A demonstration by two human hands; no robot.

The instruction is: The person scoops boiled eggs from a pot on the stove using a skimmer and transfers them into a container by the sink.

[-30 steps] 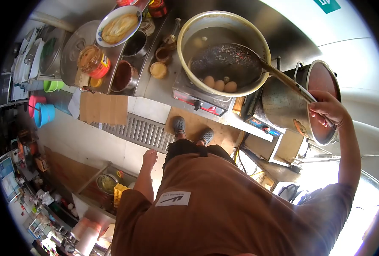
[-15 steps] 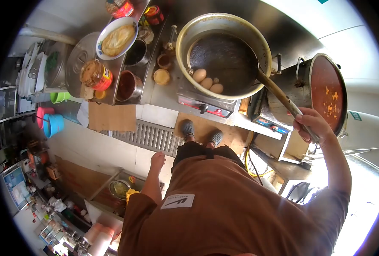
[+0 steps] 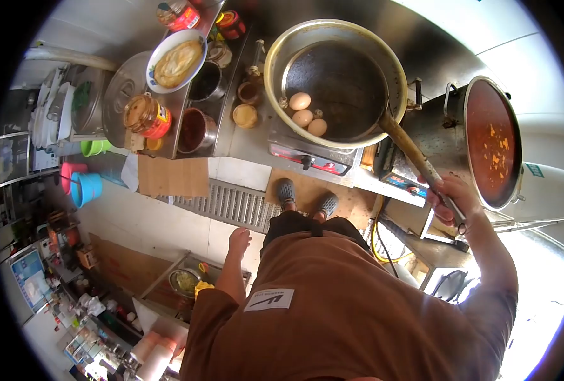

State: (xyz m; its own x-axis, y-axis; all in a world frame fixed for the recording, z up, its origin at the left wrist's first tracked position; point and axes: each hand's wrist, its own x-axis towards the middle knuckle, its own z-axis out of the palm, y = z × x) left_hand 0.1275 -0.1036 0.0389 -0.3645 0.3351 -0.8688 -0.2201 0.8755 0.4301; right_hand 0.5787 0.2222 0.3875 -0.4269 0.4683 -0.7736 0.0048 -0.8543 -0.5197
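My right hand [image 3: 450, 198] is wrapped round the long handle of a large ladle [image 3: 415, 152]. The ladle's wide dark bowl lies inside a big metal pot [image 3: 271, 76] on a burner [image 3: 310, 159]. Brown eggs [image 3: 302, 117] sit in the pot at the bowl's near left edge. To the right, a tall pot [image 3: 495, 146] holds red liquid with orange bits. My left hand [image 3: 239, 241] hangs at my side over the floor with its fingers curled in, holding nothing that I can see.
Left of the pot, the counter bears a plate of flat dough [image 3: 179, 60], a red-labelled jar [image 3: 147, 116] and metal containers [image 3: 196, 130]. A floor drain [image 3: 231, 203] runs beside my feet. Blue [image 3: 87, 189] and pink buckets stand at the left.
My right hand has come down and nearer with the ladle handle. The ladle's bowl held dark bits before and now appears filled with dark liquid. The eggs have shifted slightly.
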